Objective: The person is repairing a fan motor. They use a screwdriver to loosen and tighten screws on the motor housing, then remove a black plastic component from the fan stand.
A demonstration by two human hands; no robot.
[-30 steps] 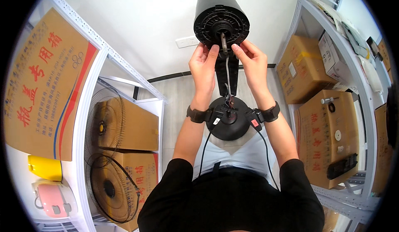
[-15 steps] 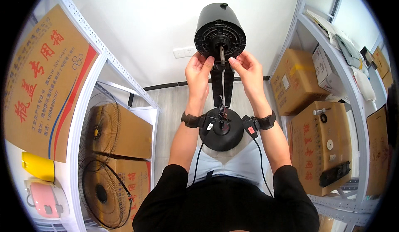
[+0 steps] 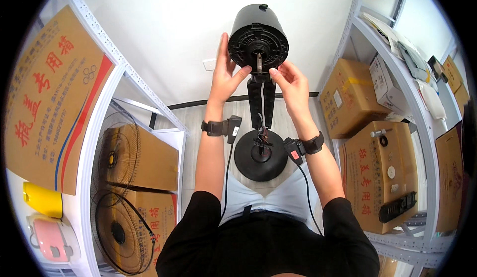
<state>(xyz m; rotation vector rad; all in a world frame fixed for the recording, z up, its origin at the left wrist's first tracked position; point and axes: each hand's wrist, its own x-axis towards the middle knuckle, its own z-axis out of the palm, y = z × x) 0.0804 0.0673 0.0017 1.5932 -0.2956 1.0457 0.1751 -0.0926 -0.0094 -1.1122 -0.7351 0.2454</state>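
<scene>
A black fan motor housing [image 3: 261, 22] tops a pedestal fan stand, its ribbed round front and bare metal shaft [image 3: 259, 62] facing me. My left hand [image 3: 226, 78] grips its left side, fingers along the shell and thumb at the lower rim. At the lower right, my right hand [image 3: 292, 84] holds the rim with its thumb in front; its other fingertips are partly hidden behind. Below, a black column [image 3: 261, 109] with a pale cable down it reaches the round black base [image 3: 254, 165]. Loose wires [image 3: 263, 138] show at the column's foot.
Two wire fan grilles [image 3: 119, 232] lean by cardboard boxes on the left shelf. On a right-hand carton [image 3: 365, 167] lie small round parts and a black plastic piece [image 3: 397, 206]. Cables hang from both wrist straps. A white wall with a socket [image 3: 209, 65] stands behind.
My left hand has slid up and outward along the housing's left side, its wrist moving left. The housing sits slightly further left in view. My right hand keeps its hold.
</scene>
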